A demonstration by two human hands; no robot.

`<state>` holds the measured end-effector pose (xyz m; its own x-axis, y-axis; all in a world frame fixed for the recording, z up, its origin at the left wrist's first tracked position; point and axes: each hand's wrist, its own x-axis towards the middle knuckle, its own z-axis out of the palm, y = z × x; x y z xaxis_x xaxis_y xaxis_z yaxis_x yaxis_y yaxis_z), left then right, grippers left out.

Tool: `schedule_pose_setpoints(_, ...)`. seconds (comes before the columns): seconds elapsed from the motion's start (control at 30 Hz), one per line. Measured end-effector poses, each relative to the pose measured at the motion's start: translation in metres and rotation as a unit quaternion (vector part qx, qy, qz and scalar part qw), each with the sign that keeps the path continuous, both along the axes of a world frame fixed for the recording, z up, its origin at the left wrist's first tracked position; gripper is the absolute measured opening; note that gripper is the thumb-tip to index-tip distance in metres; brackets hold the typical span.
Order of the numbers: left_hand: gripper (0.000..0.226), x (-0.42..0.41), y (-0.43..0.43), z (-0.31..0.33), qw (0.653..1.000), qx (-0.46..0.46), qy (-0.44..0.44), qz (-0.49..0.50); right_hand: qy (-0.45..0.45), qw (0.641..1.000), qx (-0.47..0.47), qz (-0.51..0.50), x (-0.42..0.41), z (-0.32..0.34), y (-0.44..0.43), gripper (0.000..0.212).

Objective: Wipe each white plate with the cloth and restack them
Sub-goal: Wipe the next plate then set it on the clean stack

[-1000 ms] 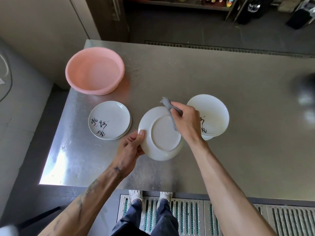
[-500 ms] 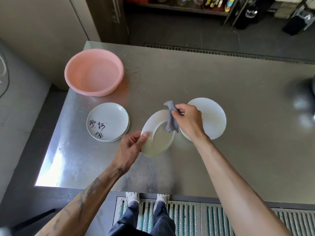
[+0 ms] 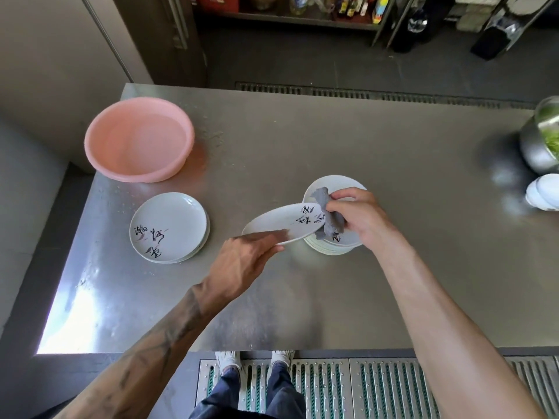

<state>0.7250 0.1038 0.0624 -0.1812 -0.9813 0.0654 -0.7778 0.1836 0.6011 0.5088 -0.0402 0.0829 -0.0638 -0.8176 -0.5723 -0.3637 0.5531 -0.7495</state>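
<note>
Steel counter (image 3: 332, 140), bearing a pink basin (image 3: 139, 140) at its far left. Near the basin lay a left stack of white plates (image 3: 169, 226); a right stack (image 3: 332, 184) sat partly hidden beneath the tilted held plate (image 3: 281, 223), raised face-up above the counter. The left hand (image 3: 242, 261) gripped the plate's near rim. The right hand (image 3: 360, 216) clutched the grey cloth (image 3: 329, 220) against its far edge.
</note>
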Motion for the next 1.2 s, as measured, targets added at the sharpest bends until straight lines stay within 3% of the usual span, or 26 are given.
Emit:
schedule_pose_setpoints(0.33, 0.032, -0.043, -0.035, -0.024, 0.991, -0.12, -0.033, -0.044, 0.018, 0.989, -0.093, -0.114, -0.042, -0.009, 0.011, 0.031)
schedule_pose_setpoints(0.47, 0.041, -0.073, -0.043, -0.033, 0.999, -0.038, 0.027, 0.024, 0.044, 0.979, -0.123, -0.158, -0.058, -0.022, 0.011, 0.033)
schedule_pose_setpoints(0.7, 0.091, -0.091, -0.063, -0.054, 0.989, 0.099, 0.063, 0.095, 0.069, 0.969, -0.145, -0.188, -0.067, -0.043, 0.004, 0.028)
schedule_pose_setpoints(0.93, 0.109, -0.091, -0.082, -0.071, 0.987, 0.11, 0.077, 0.087, 0.11, 0.965, -0.178, -0.158, -0.072, -0.053, 0.009, 0.025)
schedule_pose_setpoints(1.2, 0.103, -0.095, -0.078, -0.079, 0.984, 0.086, 0.104, 0.112, 0.13, 0.949, -0.235, -0.166, -0.077, -0.037, 0.03, 0.036)
